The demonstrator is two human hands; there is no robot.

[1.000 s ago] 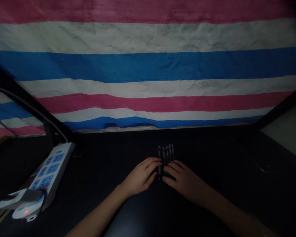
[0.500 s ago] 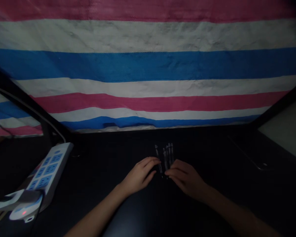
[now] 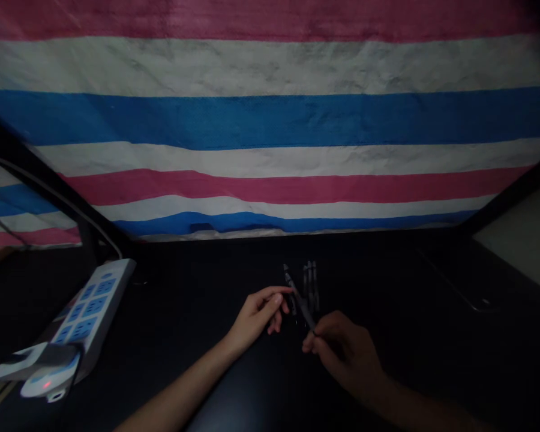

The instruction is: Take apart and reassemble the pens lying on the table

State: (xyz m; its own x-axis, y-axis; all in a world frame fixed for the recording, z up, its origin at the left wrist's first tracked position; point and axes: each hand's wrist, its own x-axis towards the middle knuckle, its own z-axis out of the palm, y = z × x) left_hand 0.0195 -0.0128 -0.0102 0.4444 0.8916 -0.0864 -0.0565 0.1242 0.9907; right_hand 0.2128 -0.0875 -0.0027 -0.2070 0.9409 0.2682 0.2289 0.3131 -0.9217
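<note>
Dark grey, slim, straight pen (image 3: 305, 309) pinched by its near end in the right hand (image 3: 353, 354).
It slants away from the right hand's fingertips toward the forefinger of the left hand (image 3: 256, 315), whose thumb and other fingers are bent; whether that hand grips or touches anything I cannot tell. Just beyond the right hand, three dark, slender pens (image 3: 315, 288) lie side by side on the smooth black desk (image 3: 387, 288). Well to the left of the left hand sits a white plastic power strip with blue sockets (image 3: 87, 312).
</note>
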